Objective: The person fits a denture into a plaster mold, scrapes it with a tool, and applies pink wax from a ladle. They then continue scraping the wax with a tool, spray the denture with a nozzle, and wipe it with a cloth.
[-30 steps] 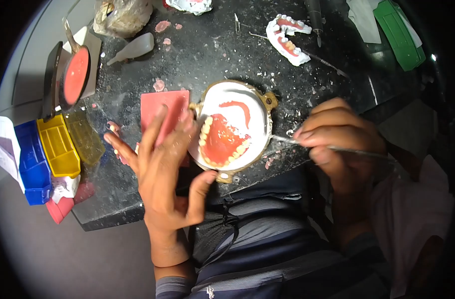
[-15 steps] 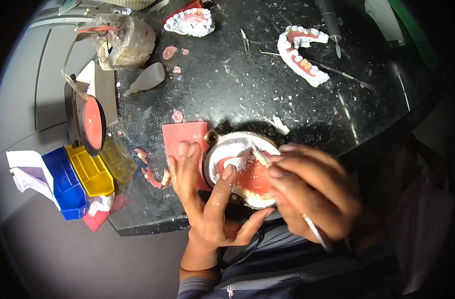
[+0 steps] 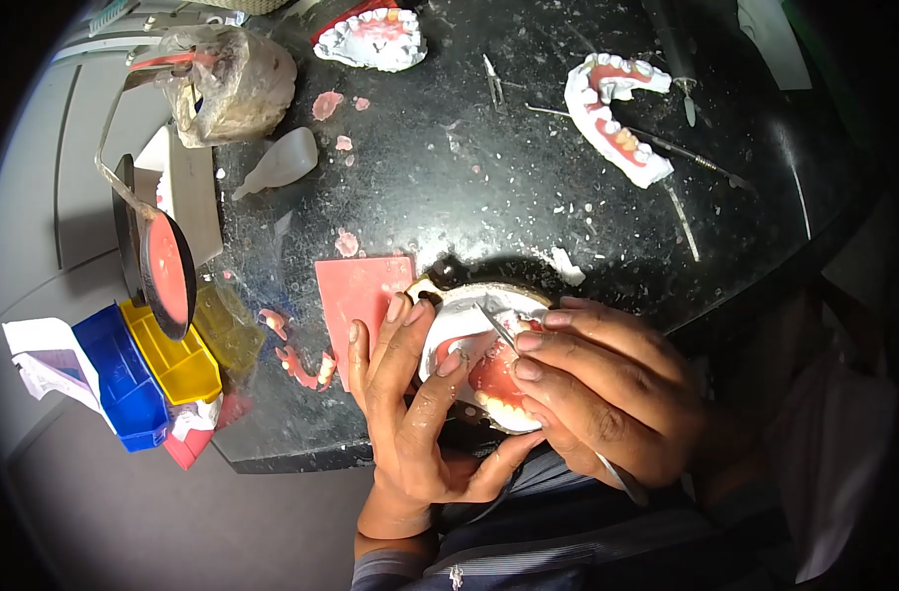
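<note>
Near the table's front edge is a round metal flask [image 3: 509, 294] filled with white plaster, holding a pink denture base [image 3: 502, 372] with pale teeth. My left hand [image 3: 417, 409] lies against the flask's left side, its fingers spread, one fingertip on the plaster and the thumb at the lower rim. In my right hand [image 3: 602, 394] is a thin metal tool [image 3: 496, 323], its tip on the white plaster near the top of the flask and its other end showing below the hand. A pink wax sheet [image 3: 353, 288] lies beside my left fingers.
Two plaster models with teeth, one at the back [image 3: 373, 44] and one at the right [image 3: 607, 128], stand on the black table [image 3: 420, 177]. At left are a plastic bottle [image 3: 284, 161], a pink-filled pan [image 3: 169, 271], blue [image 3: 125, 379] and yellow [image 3: 174, 355] trays, and pink pieces [image 3: 297, 364].
The tool tip now points to the upper plaster, and the right hand has shifted slightly left. My left fingers have moved from the wax sheet onto the flask's rim. The camera view has shifted slightly.
</note>
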### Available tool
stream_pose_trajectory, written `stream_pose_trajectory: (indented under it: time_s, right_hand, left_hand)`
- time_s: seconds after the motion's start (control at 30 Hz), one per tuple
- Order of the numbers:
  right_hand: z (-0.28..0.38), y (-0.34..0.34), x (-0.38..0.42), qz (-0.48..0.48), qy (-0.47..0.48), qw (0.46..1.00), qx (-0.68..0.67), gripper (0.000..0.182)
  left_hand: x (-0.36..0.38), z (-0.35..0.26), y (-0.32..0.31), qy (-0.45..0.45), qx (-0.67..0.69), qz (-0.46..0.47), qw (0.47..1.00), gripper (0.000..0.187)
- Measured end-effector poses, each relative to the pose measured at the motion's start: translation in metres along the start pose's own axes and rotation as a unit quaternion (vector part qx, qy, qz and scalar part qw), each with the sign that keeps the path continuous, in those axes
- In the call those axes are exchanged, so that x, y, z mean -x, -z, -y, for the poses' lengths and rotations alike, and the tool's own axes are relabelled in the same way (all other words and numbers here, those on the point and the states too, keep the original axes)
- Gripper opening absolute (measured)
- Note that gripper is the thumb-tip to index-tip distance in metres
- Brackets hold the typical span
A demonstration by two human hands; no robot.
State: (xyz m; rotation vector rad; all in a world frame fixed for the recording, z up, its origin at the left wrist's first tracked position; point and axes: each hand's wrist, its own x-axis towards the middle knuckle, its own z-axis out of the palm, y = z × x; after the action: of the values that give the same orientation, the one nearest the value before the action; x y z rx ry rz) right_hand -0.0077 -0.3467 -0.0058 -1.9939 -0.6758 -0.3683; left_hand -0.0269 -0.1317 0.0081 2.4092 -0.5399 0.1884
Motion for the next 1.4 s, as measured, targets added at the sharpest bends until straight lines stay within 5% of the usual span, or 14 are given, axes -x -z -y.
stream_pose_trajectory:
  time_s: [0.43, 0.5, 0.67, 0.73, 0.87, 1.4]
  right_hand:
    - [-0.005, 0.019, -0.012, 0.060, -0.032, 0.997, -0.029, 0.035]
    - [-0.004, 0.020, -0.016, 0.033, -0.064, 0.995, -0.068, 0.021]
    - [-0.006, 0.019, -0.014, 0.046, -0.047, 0.996, -0.063, 0.021]
    - [-0.008, 0.022, -0.014, 0.070, -0.035, 0.995, -0.058, 0.039]
    - [-0.009, 0.020, -0.013, 0.065, -0.038, 0.996, -0.038, 0.039]
    - [-0.012, 0.022, -0.018, 0.052, -0.055, 0.995, -0.069, 0.027]
  left_hand:
    - [-0.002, -0.002, 0.003, 0.011, 0.018, 0.006, 1.000, 0.094]
    - [-0.002, -0.002, 0.003, 0.012, 0.020, 0.008, 1.000, 0.094]
    - [-0.002, -0.003, 0.004, 0.016, 0.021, 0.014, 1.000, 0.094]
    - [-0.002, -0.003, 0.004, 0.019, 0.015, 0.016, 1.000, 0.095]
    - [-0.002, -0.003, 0.004, 0.021, 0.022, 0.015, 0.999, 0.095]
    - [-0.002, -0.001, 0.003, 0.017, 0.049, 0.005, 0.999, 0.085]
